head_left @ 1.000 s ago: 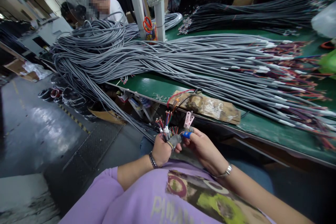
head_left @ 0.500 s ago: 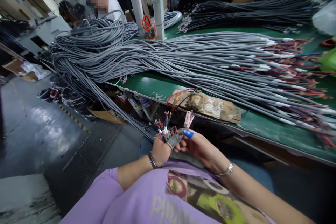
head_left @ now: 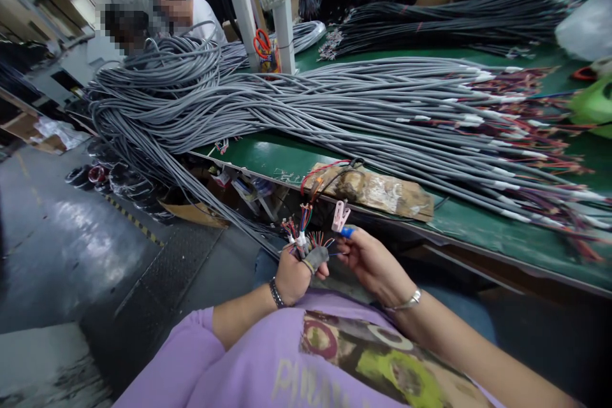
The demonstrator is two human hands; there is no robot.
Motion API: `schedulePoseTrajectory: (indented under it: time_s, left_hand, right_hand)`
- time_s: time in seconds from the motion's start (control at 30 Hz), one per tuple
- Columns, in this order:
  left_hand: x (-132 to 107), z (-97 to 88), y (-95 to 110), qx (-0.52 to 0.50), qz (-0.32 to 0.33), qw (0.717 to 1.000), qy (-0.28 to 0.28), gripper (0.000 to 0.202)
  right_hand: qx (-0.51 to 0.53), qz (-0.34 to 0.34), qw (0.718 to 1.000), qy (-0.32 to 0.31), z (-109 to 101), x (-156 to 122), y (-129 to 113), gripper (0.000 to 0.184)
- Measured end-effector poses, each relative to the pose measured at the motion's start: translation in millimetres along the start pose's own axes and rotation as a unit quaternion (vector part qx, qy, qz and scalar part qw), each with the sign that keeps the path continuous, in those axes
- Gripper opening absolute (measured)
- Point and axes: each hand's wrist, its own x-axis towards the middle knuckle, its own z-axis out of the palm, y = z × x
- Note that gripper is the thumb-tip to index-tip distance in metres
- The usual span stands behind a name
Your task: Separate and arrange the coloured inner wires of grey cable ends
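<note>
My left hand (head_left: 294,277) is closed around several grey cables (head_left: 302,248) close to their stripped ends. A grey covering wraps its thumb. Short coloured wires (head_left: 306,217) stick up from the cables, and thin bare-ended wires (head_left: 319,240) fan out above the thumb. To the right, my right hand (head_left: 366,261) has its fingertips pinched at a thin blue wire (head_left: 333,254) that runs from this fan. A blue band circles one finger of that hand. Just above it, a pink clothespin (head_left: 341,215) stands at the bench edge; its lower end is partly hidden.
A long bundle of grey cables (head_left: 287,99) with stripped ends spreads over the green bench (head_left: 268,156). Taped cardboard (head_left: 382,194) lies at its front edge. Dark cables (head_left: 430,32) are behind. Two people (head_left: 205,16) are at the far left, beyond a white post (head_left: 285,32).
My right hand has moved slightly right, away from my left hand, and the thin wires above the left thumb are now more exposed. My left hand keeps its hold on the cables.
</note>
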Motion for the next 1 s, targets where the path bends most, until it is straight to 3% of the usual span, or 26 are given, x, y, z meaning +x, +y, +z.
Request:
schedulePoseTrajectory:
  time_s: [0.1, 0.2, 0.3, 0.47, 0.53, 0.7, 1.0]
  left_hand:
    - [-1, 2.7, 9, -0.046, 0.005, 0.999, 0.011, 0.042]
    - [-2, 9.9, 20, -0.077, 0.010, 0.997, 0.013, 0.043]
    - [-1, 20.0, 29, -0.075, 0.003, 0.997, 0.000, 0.045]
    - [4, 33.5, 35, -0.081, 0.002, 0.997, 0.008, 0.046]
    - [6, 36.9, 34, -0.077, 0.005, 0.997, 0.014, 0.048]
    - [7, 41.6, 30, -0.062, -0.002, 0.998, 0.026, 0.053]
    - [5, 38.7, 24, -0.075, 0.003, 0.996, 0.042, 0.049]
  right_hand:
    - [0.054, 0.036, 0.998, 0.016, -7, 7, -3, 0.020]
    - [0.038, 0.028, 0.997, -0.053, -6, 9, -6, 0.031]
    - [-0.040, -0.023, 0.993, -0.108, -1, 9, -9, 0.042]
    - [-0.156, -0.152, 0.975, -0.045, 3, 8, -12, 0.050]
    - [-0.144, -0.133, 0.978, -0.071, 5, 8, -12, 0.052]
    - [-0.058, -0.009, 0.979, -0.193, 15, 7, -16, 0.060]
    - [-0.006, 0.011, 0.977, -0.212, 21, 7, -21, 0.053]
